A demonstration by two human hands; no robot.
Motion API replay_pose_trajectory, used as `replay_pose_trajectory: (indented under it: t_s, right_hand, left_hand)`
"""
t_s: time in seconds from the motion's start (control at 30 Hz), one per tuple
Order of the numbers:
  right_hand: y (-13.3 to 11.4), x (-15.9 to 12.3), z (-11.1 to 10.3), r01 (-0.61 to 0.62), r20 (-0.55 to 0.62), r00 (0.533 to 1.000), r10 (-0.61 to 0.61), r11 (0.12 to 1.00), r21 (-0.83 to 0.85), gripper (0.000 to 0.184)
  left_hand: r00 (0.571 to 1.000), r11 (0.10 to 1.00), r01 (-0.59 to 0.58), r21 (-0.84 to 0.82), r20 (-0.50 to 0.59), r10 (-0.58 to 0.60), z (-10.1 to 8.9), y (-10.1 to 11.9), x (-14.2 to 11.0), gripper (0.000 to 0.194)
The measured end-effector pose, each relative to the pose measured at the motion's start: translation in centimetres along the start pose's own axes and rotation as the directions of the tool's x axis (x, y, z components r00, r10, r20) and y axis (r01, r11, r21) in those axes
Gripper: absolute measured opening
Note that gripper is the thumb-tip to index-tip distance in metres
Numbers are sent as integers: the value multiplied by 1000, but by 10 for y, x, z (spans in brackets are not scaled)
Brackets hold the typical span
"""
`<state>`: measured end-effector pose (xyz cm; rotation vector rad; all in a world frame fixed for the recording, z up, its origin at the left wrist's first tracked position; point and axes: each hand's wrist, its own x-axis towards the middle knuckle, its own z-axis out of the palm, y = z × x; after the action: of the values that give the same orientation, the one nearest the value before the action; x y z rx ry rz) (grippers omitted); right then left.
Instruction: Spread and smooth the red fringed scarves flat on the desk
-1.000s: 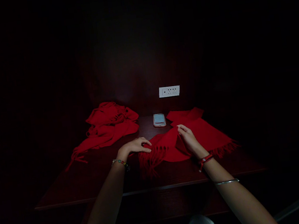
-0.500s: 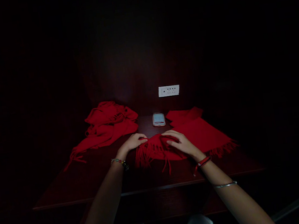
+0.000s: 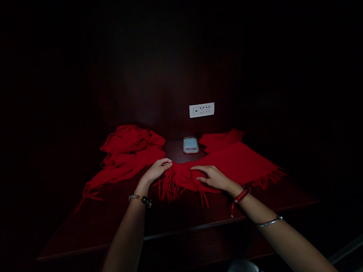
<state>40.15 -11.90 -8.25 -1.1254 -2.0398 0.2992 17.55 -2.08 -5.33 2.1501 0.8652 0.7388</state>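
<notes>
A red fringed scarf [image 3: 235,162] lies across the dark table in front of me, its left end slightly bunched with loose tassels. My left hand [image 3: 158,170] pinches the scarf's far left corner between thumb and fingers. Resting over the same scarf a little to the right, my right hand [image 3: 211,176] has its fingers stretched out and the thumb apart. To the left lies a crumpled heap of red fringed cloth [image 3: 129,150], apart from the scarf under my hands.
A phone [image 3: 190,145] with a lit screen lies behind the scarf. On the back wall is a white socket panel [image 3: 201,110]. The dark wooden table [image 3: 112,222] ends at a front edge close to my knees. The surroundings are very dark.
My left hand has moved a little left and away from me, drawing the scarf's corner with it. The bunched end is flatter, and my right hand has shifted slightly left over it.
</notes>
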Motion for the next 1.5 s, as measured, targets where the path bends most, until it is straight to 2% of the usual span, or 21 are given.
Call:
replay_pose_trajectory:
  t_s: [0.07, 0.2, 0.23, 0.3, 0.37, 0.43, 0.5, 0.57, 0.7, 0.83, 0.97, 1.03, 1.07, 1.13, 1.2, 1.23, 1.27, 1.3, 1.37, 1.5]
  right_hand:
    - [8, 2, 2, -86, -93, 992, 87, 996, 14, 23]
    - [22, 6, 1, -271, -310, 912, 268, 962, 37, 17]
    - [23, 6, 0, -281, -339, 901, 270, 960, 18, 16]
    - [19, 5, -1, -236, -375, 906, 198, 970, -56, 17]
    - [10, 3, 0, -121, -330, 942, 67, 982, -146, 21]
    - [2, 2, 3, 10, -149, 988, -43, 977, -213, 24]
    - [-2, 1, 7, 85, 57, 996, -73, 966, -244, 26]
    - [-1, 1, 12, 93, 148, 987, -56, 961, -259, 23]
    - [5, 3, 12, 26, 89, 996, -11, 985, -169, 16]
    - [5, 4, 4, -80, -116, 990, 84, 996, 39, 14]
    - [4, 7, -2, -95, -317, 935, 156, 975, 200, 16]
    - [8, 10, -4, -116, -406, 889, 213, 961, 250, 17]
    - [13, 11, -5, -136, -453, 853, 260, 948, 287, 18]
    - [24, 14, -7, -174, -548, 746, 378, 905, 388, 20]
    - [35, 14, -9, -178, -608, 626, 489, 848, 499, 23]
    - [39, 14, -10, -171, -620, 578, 531, 821, 544, 24]
    - [42, 14, -10, -165, -618, 549, 562, 798, 579, 26]
    - [44, 13, -11, -160, -605, 541, 584, 778, 608, 27]
    - [43, 13, -10, -155, -561, 562, 608, 744, 650, 30]
    - [38, 14, -7, -141, -494, 604, 625, 694, 706, 34]
  left_hand:
    - [1000, 998, 15, 57, -19, -13, 2, -4, 1, 19]
    - [997, 975, 73, 208, -51, -64, 5, -9, 1, 15]
    - [998, 972, 59, 228, -49, -49, 6, -9, 1, 16]
    - [999, 973, -16, 231, -27, 23, 6, -5, 0, 19]
    - [994, 972, -104, 209, 48, 96, 7, -1, -1, 23]
    - [983, 966, -144, 215, 144, 114, 7, 2, -3, 27]
    - [980, 955, -133, 266, 176, 88, 8, 2, -3, 22]
    - [988, 945, -108, 310, 141, 66, 10, 1, -3, 15]
    - [991, 945, -105, 310, 108, 75, 14, 1, 0, 15]
    - [994, 968, -106, 230, 61, 94, 14, 5, 2, 17]
    - [977, 963, -166, 212, -94, 189, 14, 13, 3, 19]
    - [964, 964, -172, 205, -164, 207, 14, 17, 3, 20]
    - [961, 966, -164, 201, -189, 202, 15, 19, 3, 20]
    - [966, 972, -139, 189, -190, 175, 17, 20, 3, 20]
    - [987, 984, -94, 153, -114, 112, 20, 19, 2, 22]
    - [996, 989, -64, 135, -58, 73, 23, 18, 1, 26]
    - [999, 992, -31, 124, -2, 32, 25, 16, 0, 31]
    - [999, 992, 3, 125, 43, -8, 28, 14, -1, 37]
    - [994, 986, 67, 150, 76, -80, 32, 11, -1, 42]
    - [986, 980, 158, 119, 28, -163, 34, 12, 0, 29]
